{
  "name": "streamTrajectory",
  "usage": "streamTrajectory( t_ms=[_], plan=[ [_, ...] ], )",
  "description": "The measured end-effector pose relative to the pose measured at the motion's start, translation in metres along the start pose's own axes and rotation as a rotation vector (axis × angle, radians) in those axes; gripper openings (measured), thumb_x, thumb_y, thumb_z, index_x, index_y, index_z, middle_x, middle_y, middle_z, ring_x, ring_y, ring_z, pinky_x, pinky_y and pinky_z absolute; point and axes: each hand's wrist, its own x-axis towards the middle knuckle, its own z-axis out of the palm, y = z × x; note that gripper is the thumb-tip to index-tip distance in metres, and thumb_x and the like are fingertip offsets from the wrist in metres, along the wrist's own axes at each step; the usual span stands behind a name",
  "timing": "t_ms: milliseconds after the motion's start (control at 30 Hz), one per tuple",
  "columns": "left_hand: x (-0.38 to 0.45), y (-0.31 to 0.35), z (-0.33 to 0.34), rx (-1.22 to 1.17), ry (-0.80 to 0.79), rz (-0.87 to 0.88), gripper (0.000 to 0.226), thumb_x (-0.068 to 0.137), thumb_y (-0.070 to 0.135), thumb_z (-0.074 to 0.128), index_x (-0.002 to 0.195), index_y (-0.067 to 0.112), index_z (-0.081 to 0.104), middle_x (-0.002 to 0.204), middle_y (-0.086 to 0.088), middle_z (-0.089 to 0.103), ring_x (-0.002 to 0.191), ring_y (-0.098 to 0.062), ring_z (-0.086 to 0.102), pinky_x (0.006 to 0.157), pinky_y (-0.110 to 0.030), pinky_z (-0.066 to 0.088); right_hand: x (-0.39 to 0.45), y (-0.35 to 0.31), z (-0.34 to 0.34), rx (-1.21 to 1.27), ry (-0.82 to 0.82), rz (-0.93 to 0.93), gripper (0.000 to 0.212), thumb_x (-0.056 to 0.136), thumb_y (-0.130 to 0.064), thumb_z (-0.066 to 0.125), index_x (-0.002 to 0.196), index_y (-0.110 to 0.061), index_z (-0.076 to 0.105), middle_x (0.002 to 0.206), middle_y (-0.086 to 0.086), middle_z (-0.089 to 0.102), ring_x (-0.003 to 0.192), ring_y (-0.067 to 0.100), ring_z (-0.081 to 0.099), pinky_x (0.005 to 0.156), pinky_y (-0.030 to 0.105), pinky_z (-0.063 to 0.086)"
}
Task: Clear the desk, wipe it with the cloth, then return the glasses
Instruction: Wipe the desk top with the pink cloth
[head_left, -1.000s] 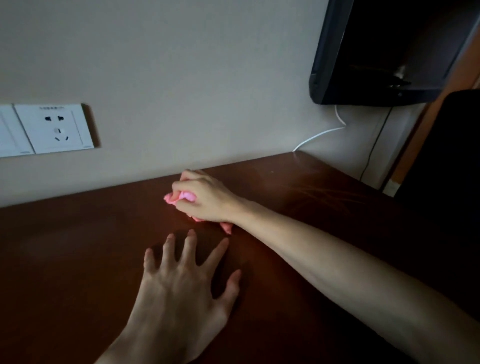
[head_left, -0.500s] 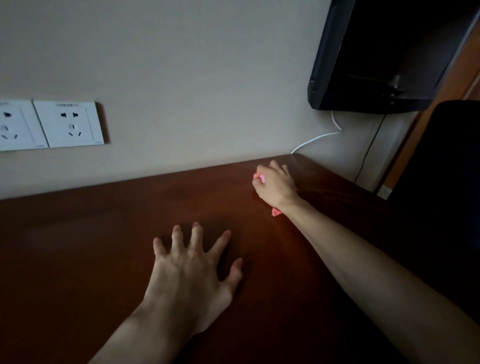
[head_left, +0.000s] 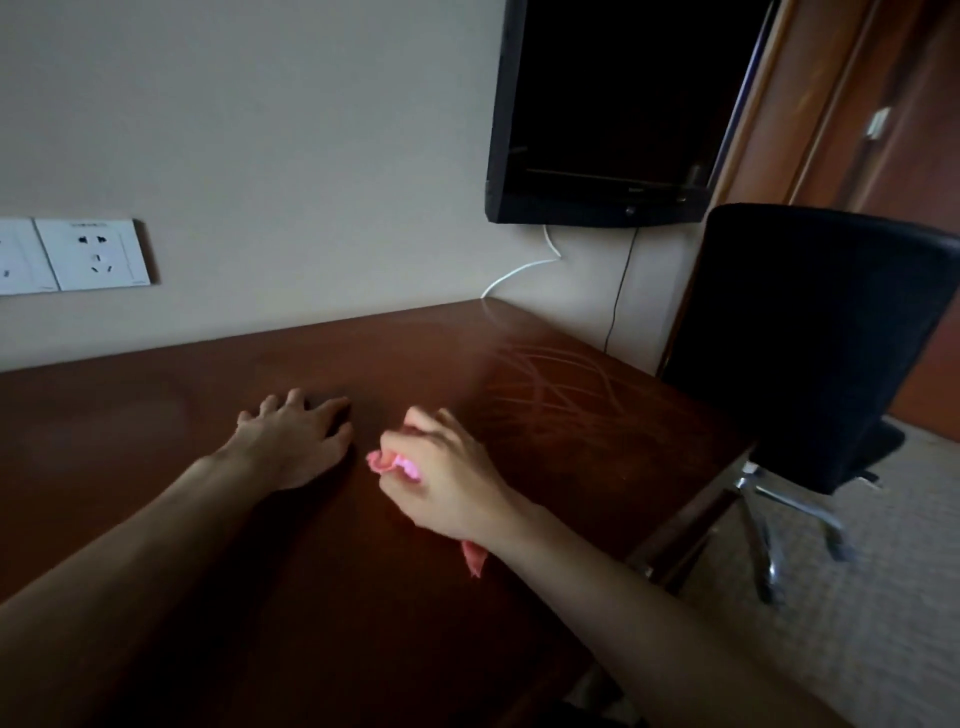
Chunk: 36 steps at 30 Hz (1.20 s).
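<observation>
A dark brown wooden desk (head_left: 597, 426) fills the lower half of the view, with curved wipe streaks on its right part. My right hand (head_left: 447, 478) grips a bunched pink cloth (head_left: 395, 462) and presses it on the desk near the middle; a corner of the cloth sticks out under my wrist. My left hand (head_left: 296, 441) lies flat on the desk just left of it, fingers spread. No glasses are in view.
A black screen (head_left: 613, 114) hangs on the wall above the desk's far right corner, with a white cable (head_left: 524, 270) dropping from it. A black office chair (head_left: 810, 338) stands off the desk's right edge. White wall sockets (head_left: 93, 254) are at left.
My right hand has pulled the cloth back from the far right of the desk toward me and the middle. The view has swung right, showing the chair.
</observation>
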Motion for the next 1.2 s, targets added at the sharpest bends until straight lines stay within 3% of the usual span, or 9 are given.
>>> streamTrajectory(
  t_ms=[67, 200, 333, 533, 700, 800, 967, 1100, 1200],
  plan=[
    [-0.004, 0.02, 0.0, -0.116, 0.065, 0.022, 0.056, 0.097, 0.057, 0.039, 0.147, 0.034, 0.044, 0.146, -0.013, 0.044, 0.132, -0.038, 0.046, 0.109, -0.05, 0.039, -0.031, -0.015, -0.017, -0.012, -0.024, 0.021, 0.012, 0.089, -0.036, 0.058, 0.086, -0.024, 0.061, 0.098, -0.006, 0.05, 0.091, 0.023, 0.048, 0.07, 0.033, 0.04],
    [-0.019, 0.077, 0.008, -0.168, 0.129, 0.149, 0.053, 0.095, 0.05, 0.047, 0.144, 0.032, 0.048, 0.143, -0.01, 0.048, 0.131, -0.037, 0.046, 0.11, -0.045, 0.038, -0.069, -0.02, -0.042, -0.089, -0.028, 0.085, 0.013, 0.087, -0.039, 0.058, 0.087, -0.026, 0.059, 0.1, -0.008, 0.05, 0.097, 0.021, 0.046, 0.07, 0.023, 0.021],
    [-0.023, 0.097, 0.016, -0.145, 0.099, 0.205, 0.049, 0.096, 0.055, 0.043, 0.141, 0.037, 0.048, 0.142, -0.007, 0.047, 0.132, -0.034, 0.045, 0.11, -0.048, 0.037, -0.082, 0.023, -0.057, -0.133, -0.004, 0.2, 0.015, 0.086, -0.038, 0.058, 0.086, -0.023, 0.055, 0.1, -0.003, 0.051, 0.096, 0.026, 0.047, 0.078, 0.036, 0.04],
    [-0.022, 0.091, 0.023, -0.115, 0.114, 0.252, 0.053, 0.098, 0.058, 0.035, 0.147, 0.038, 0.044, 0.151, -0.002, 0.042, 0.137, -0.032, 0.04, 0.114, -0.048, 0.034, -0.056, 0.105, -0.076, -0.301, 0.057, 0.593, 0.022, 0.089, -0.037, 0.051, 0.094, -0.019, 0.064, 0.109, 0.008, 0.055, 0.104, 0.038, 0.051, 0.091, 0.04, 0.043],
    [-0.021, 0.094, 0.024, -0.084, 0.128, 0.246, 0.054, 0.097, 0.058, 0.035, 0.144, 0.034, 0.045, 0.145, -0.006, 0.045, 0.133, -0.034, 0.043, 0.11, -0.049, 0.036, -0.087, 0.041, -0.064, -0.133, 0.012, 0.273, 0.015, 0.086, -0.037, 0.058, 0.082, -0.022, 0.059, 0.094, -0.005, 0.051, 0.089, 0.024, 0.048, 0.077, 0.037, 0.045],
    [-0.021, 0.091, 0.025, -0.11, 0.136, 0.248, 0.054, 0.097, 0.057, 0.035, 0.145, 0.036, 0.045, 0.148, -0.005, 0.044, 0.135, -0.033, 0.041, 0.114, -0.048, 0.033, -0.082, 0.076, -0.08, -0.223, 0.015, 0.277, 0.024, 0.092, -0.045, 0.06, 0.086, -0.021, 0.06, 0.095, -0.007, 0.05, 0.095, 0.022, 0.051, 0.074, 0.036, 0.045],
    [-0.019, 0.092, 0.028, -0.109, 0.14, 0.251, 0.054, 0.097, 0.057, 0.034, 0.146, 0.037, 0.045, 0.148, -0.004, 0.044, 0.136, -0.033, 0.04, 0.114, -0.049, 0.031, -0.059, 0.16, -0.103, -0.403, 0.114, 0.71, 0.019, 0.095, -0.036, 0.055, 0.098, -0.019, 0.063, 0.11, 0.008, 0.053, 0.111, 0.036, 0.05, 0.083, 0.038, 0.043],
    [-0.018, 0.092, 0.027, -0.095, 0.132, 0.252, 0.053, 0.096, 0.058, 0.033, 0.142, 0.036, 0.047, 0.142, -0.005, 0.046, 0.131, -0.034, 0.043, 0.111, -0.051, 0.036, -0.085, 0.107, -0.091, -0.198, -0.004, 0.322, 0.018, 0.094, -0.04, 0.06, 0.09, -0.024, 0.066, 0.098, -0.004, 0.052, 0.092, 0.021, 0.052, 0.077, 0.032, 0.042],
    [-0.017, 0.09, 0.027, -0.088, 0.133, 0.255, 0.054, 0.097, 0.058, 0.031, 0.144, 0.036, 0.046, 0.144, -0.005, 0.045, 0.133, -0.033, 0.042, 0.112, -0.05, 0.035, -0.085, 0.146, -0.11, -0.265, -0.025, 0.3, 0.023, 0.098, -0.045, 0.057, 0.088, -0.026, 0.064, 0.097, -0.005, 0.052, 0.086, 0.018, 0.058, 0.074, 0.033, 0.05]
  ],
)
